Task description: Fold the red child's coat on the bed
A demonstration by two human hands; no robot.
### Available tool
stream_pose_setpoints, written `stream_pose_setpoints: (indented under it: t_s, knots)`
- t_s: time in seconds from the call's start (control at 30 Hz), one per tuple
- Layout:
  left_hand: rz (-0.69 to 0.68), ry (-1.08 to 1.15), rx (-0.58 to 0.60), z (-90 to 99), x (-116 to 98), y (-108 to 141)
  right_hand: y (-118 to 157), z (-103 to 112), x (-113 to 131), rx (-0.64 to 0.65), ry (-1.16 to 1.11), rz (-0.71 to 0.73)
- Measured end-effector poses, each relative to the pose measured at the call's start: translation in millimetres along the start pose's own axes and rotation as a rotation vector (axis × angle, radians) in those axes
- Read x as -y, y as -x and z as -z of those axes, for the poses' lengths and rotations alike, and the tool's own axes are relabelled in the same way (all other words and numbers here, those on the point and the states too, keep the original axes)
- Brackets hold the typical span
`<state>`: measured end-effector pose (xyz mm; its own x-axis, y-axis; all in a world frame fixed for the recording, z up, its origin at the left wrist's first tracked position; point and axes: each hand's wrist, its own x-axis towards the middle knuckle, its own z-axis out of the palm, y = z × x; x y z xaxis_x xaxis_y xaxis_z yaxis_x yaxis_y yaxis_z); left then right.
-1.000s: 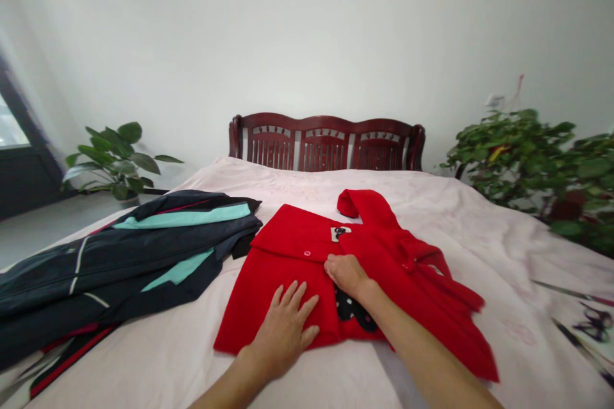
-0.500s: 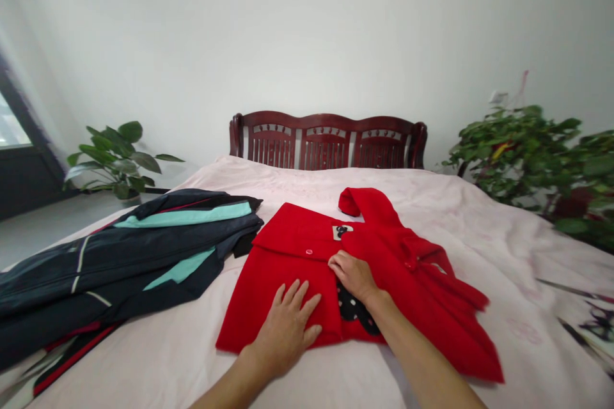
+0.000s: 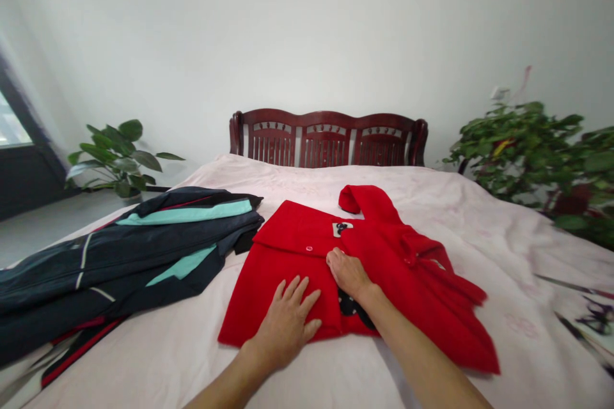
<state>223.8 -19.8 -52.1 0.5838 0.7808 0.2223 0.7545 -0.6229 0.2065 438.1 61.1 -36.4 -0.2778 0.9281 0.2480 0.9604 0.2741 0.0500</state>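
Viewed from my head, left to right: beyond the bed are a window (image 3: 9, 121) and a potted plant (image 3: 112, 156). On the pale pink sheet (image 3: 307, 370) lies a folded dark track jacket (image 3: 119, 262) with mint panels, just beside the red coat (image 3: 268, 307), which lies flat mid-bed with its hood (image 3: 367, 204) pointing toward the wooden headboard (image 3: 326, 140). My left hand (image 3: 288, 323) lies palm down on the coat's lower front, fingers spread wide, pressing without gripping. My right hand (image 3: 349, 275) rests flat with its fingers closer together, near a button (image 3: 309, 248) and just above a gap showing black polka-dot lining (image 3: 352, 308). Neither hand appears to pinch any cloth, so only light pressure steadies the coat. A sideways drag of either palm could slide or rumple it on the smooth sheet. Lifting my right hand could let the front flap spring up from the lining. The loose folds (image 3: 446, 326) at the coat's right side could shift out of line, and a push leftward could snag the jacket. At far right stands a leafy plant (image 3: 522, 147).
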Motion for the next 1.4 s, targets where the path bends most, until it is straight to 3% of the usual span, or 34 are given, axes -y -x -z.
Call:
stream_pose_setpoints:
  t_s: [0.13,0.23,0.43,0.63,0.83,1.07,1.4]
  knots:
    - [0.003,0.004,0.000,0.4,0.1,0.5,0.6,9.7,-2.2,-0.063,-0.040,-0.120]
    - [0.010,0.017,0.000,0.7,0.2,0.7,13.3,24.2,-1.3,-0.114,-0.098,-0.134]
    - [0.013,0.014,-0.017,0.8,-2.2,1.3,87.0,34.5,15.8,-0.205,-0.488,-0.042]
    - [-0.036,0.040,-0.038,3.3,-4.5,5.0,138.9,20.7,30.0,-0.195,-0.367,-0.049]
    - [-0.034,0.074,-0.042,6.6,-5.1,6.4,146.0,10.9,37.7,-0.275,-0.339,-0.034]
    - [-0.023,0.102,-0.053,5.1,-4.1,5.4,148.6,13.5,45.9,-0.355,-0.306,0.016]
    - [-0.022,0.091,-0.059,7.7,-5.1,5.8,142.8,9.9,52.8,-0.397,-0.206,-0.069]
